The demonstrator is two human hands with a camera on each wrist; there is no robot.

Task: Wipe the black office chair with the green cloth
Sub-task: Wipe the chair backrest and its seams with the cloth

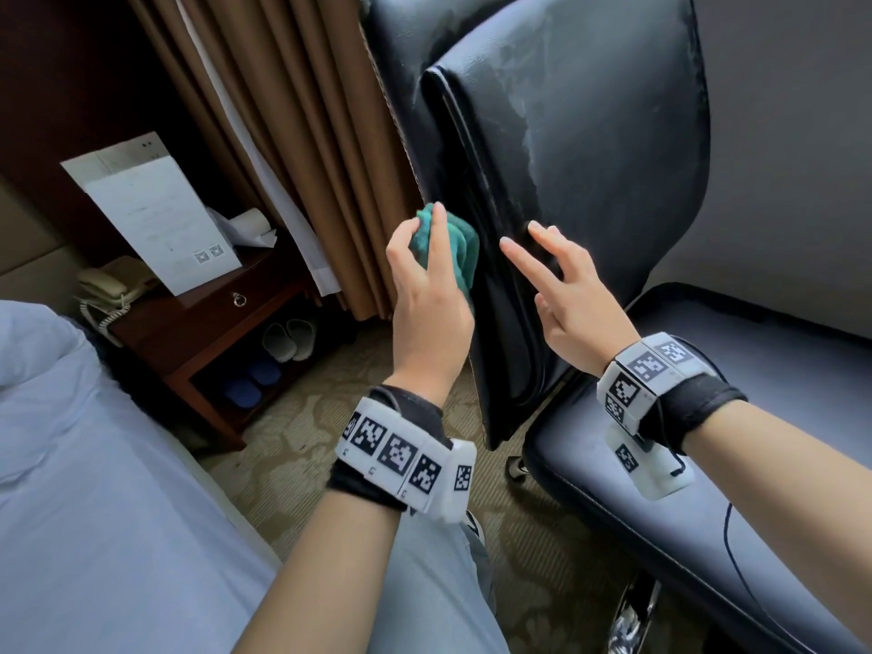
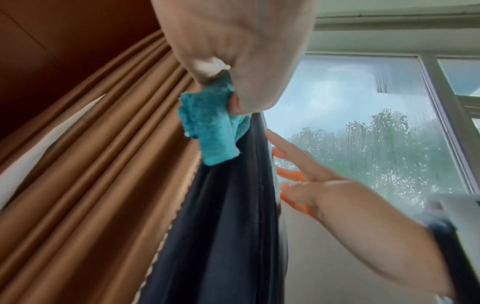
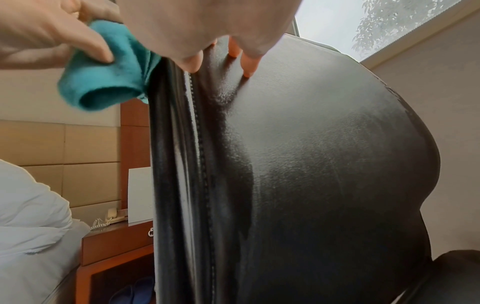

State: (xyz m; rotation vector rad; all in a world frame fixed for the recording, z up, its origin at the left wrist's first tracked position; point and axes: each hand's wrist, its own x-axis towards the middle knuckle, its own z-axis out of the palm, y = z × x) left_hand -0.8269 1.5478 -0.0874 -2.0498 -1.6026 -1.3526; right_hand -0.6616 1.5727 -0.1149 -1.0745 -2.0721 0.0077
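Both forearms are bare. Each wrist wears a black fabric strap [image 1: 703, 408] under a white plastic band [image 1: 401, 457] with square black-and-white code markers. A thin black cable [image 1: 726, 535] hangs from the right band. The legs wear light grey trousers [image 1: 424, 582].

Left of the chair [image 1: 590, 181] edge the curtain [image 1: 302, 134] hangs close — a narrow gap; nightstand [image 1: 212, 323] and bed [image 1: 94, 464] crowd below.

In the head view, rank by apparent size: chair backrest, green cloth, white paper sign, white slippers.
1. chair backrest
2. white paper sign
3. green cloth, partly hidden by the left hand
4. white slippers, though farther away
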